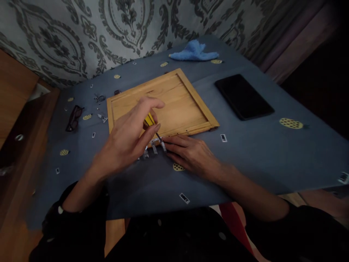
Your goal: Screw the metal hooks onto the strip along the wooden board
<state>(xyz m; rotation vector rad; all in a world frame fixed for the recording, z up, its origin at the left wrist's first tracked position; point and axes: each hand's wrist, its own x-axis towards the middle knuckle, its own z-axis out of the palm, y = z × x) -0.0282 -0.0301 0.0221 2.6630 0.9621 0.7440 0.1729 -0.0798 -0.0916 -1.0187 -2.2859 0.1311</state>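
A framed wooden panel (169, 98) lies flat on the table in front of me. My left hand (128, 134) is closed around the yellow handle of a screwdriver (149, 119), whose shaft slants down to the panel's near edge. Its tip meets one of several small metal clips (154, 146) along that edge. Beside the tip, my right hand (191, 151) has its fingers together at the rightmost clip (163, 146), seeming to pinch it. Small dark holes dot the near frame to the right of the clips.
A blue cloth (194, 51) lies at the back of the table (272, 156). On the right rests a black tablet (244, 96). Sunglasses (74, 118), a loose metal clip (102, 118) and small metal hardware (99, 97) lie on the left. Wooden furniture (16, 174) borders the left side.
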